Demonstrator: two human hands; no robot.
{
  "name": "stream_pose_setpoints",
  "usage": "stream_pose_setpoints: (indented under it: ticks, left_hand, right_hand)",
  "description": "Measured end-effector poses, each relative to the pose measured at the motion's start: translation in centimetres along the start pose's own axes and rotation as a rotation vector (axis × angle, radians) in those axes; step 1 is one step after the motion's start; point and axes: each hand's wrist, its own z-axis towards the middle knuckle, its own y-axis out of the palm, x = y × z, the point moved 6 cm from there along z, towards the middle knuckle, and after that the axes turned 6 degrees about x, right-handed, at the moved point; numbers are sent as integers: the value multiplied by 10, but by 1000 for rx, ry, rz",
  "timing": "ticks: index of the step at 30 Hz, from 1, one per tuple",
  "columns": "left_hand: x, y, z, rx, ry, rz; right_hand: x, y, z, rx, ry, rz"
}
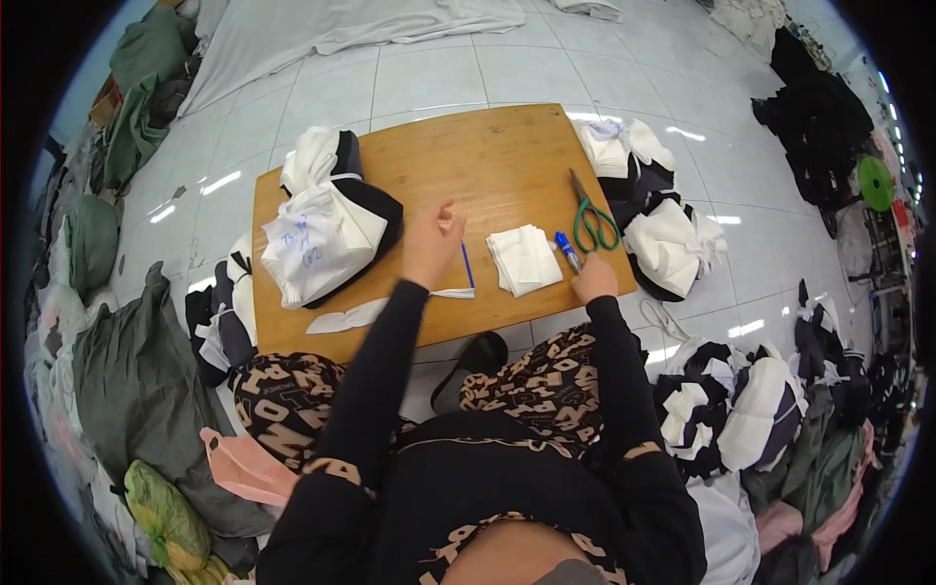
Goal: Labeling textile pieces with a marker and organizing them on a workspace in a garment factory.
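Marker [567, 251] with a blue cap meets the right hand [595, 280], though I cannot tell whether the fingers grip it; folded white cloth [525, 261] lies just left of that hand, green-handled scissors [593, 226] beyond it. Left hand [435, 239], fingers loosely apart, hangs over the desk [444, 161] beside a black-and-white bundle [361, 216].
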Motion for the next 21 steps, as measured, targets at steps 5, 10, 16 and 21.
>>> stream_pose_setpoints:
  ticks: [5,10,16,21]
  left_hand:
    - [-31,61,-76,-78,54,52]
    - [-35,124,-81,-110,468,128]
    - [-4,129,-102,-262,687,325]
    - [-7,127,-105,-311,728,355]
  right_hand:
    - [-2,-11,-33,-16,-18,347]
    - [-10,-4,-63,52,329,1451]
    - [-29,-20,-69,395,-21,1241]
    - [-76,-10,-39,85,-313,894]
